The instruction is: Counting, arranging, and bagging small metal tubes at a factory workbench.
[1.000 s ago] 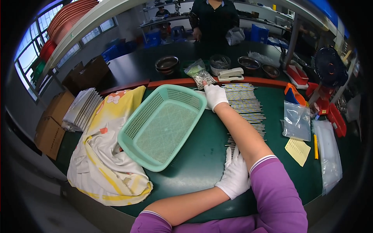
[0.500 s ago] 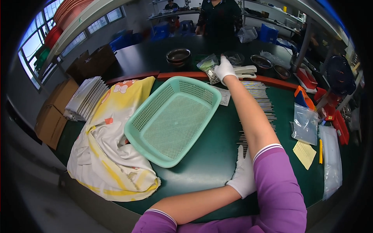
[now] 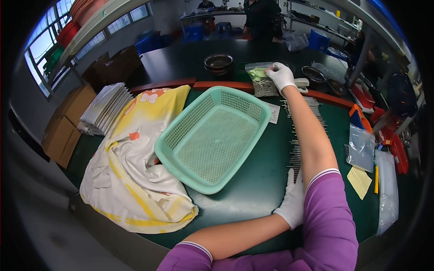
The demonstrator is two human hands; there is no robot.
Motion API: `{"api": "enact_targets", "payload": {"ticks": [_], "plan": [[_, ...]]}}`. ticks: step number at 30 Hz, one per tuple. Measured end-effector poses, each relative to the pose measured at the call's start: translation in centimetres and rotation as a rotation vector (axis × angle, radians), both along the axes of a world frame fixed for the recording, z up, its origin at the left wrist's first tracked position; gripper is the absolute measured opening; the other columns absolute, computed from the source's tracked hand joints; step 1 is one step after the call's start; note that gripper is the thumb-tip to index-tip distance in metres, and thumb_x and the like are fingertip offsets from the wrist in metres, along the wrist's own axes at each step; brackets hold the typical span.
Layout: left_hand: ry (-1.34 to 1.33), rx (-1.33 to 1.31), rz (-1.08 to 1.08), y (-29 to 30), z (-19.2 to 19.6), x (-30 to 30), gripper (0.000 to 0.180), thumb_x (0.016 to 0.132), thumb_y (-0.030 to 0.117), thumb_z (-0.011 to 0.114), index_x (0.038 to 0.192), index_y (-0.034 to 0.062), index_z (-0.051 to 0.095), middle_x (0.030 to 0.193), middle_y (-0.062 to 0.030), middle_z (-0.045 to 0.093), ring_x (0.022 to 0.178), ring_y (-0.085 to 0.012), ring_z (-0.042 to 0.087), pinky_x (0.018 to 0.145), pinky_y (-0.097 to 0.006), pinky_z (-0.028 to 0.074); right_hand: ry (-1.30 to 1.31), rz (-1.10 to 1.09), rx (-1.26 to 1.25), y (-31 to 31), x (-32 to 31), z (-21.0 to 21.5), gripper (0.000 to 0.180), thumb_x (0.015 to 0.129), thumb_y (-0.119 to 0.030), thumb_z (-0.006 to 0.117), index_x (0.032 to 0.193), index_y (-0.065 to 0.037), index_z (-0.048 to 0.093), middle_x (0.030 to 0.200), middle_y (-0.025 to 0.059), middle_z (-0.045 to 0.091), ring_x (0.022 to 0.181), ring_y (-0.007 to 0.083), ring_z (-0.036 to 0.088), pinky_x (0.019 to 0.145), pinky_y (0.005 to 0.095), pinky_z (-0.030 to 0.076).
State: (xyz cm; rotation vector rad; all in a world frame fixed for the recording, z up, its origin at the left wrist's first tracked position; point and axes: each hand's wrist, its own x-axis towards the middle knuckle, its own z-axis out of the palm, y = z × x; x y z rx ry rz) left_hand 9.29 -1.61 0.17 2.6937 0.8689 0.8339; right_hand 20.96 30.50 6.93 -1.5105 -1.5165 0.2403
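Observation:
In a white glove, my right hand [image 3: 282, 77] reaches to the far side of the table. Its fingers are closed on the upper edge of a clear plastic bag [image 3: 264, 88], which contains small metal pins and a light-green slip. Also gloved, my left hand [image 3: 291, 203] rests at the near end of a row of thin metal rods [image 3: 312, 108]. Its visible fingers are stretched out along the rods, and my right arm hides part of that hand and of the row. A green plastic basket [image 3: 169, 174] stands left of the rods, apart from both hands.
A yellow-and-white cloth [image 3: 131, 189] lies left of the basket, near stacked white packets [image 3: 103, 108] and a cardboard box [image 3: 68, 126]. Metal bowls [image 3: 218, 62] stand at the back. Right are plastic bags [image 3: 360, 147], a yellow note [image 3: 359, 182] and a white stapler [image 3: 301, 84]. A person [image 3: 262, 20] stands beyond.
My right hand has shifted its hold to the bag's upper edge, and the bag now faces me more fully. My left hand stays by the rods. The whole view has shifted slightly.

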Motion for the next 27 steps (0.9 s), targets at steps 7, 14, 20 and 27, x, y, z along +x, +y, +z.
{"api": "enact_targets", "payload": {"ticks": [7,14,20,27], "plan": [[-0.113,-0.26,0.001,-0.5,1.1,-0.3,0.061,0.072,0.025,0.066,0.118,-0.0088,0.044,0.126,-0.0216,0.04,0.127,-0.042,0.028,0.105,-0.059,0.017,0.496,0.027,0.304,-8.5,0.0,3.1,0.02,0.083,-0.02,0.066,0.082,-0.003,0.055,0.073,0.0036,0.057,0.065,0.011,0.049,0.064,0.0263,0.043],[-0.669,-0.072,-0.026,1.9,0.4,-1.2,0.034,0.075,0.014,0.063,0.103,-0.0002,0.051,0.102,-0.017,0.054,0.098,-0.0346,0.052,0.088,-0.043,0.04,0.847,0.224,0.243,-20.8,-3.0,4.6,0.015,0.085,-0.014,0.064,0.081,-0.006,0.052,0.078,0.0005,0.055,0.071,0.0082,0.049,0.068,0.0231,0.043],[-0.902,-0.156,0.092,1.6,1.4,-3.9,0.018,0.079,0.006,0.067,0.086,0.0057,0.05,0.077,-0.004,0.049,0.062,-0.0129,0.048,0.057,-0.025,0.041,1.316,0.311,0.081,-26.7,-4.8,0.5,0.013,0.085,-0.005,0.061,0.088,-0.008,0.048,0.089,0.0035,0.054,0.083,0.0172,0.054,0.082,0.0391,0.049],[-0.807,-0.524,0.14,3.2,0.9,-10.5,0.071,0.073,0.012,0.076,0.129,0.0011,0.035,0.125,-0.0127,0.048,0.113,-0.022,0.051,0.096,-0.033,0.04,1.511,0.551,-0.331,-27.8,-6.3,-5.4,0.019,0.089,-0.006,0.053,0.105,0.0,0.044,0.108,0.0146,0.053,0.103,0.0292,0.055,0.09,0.048,0.047]]}}
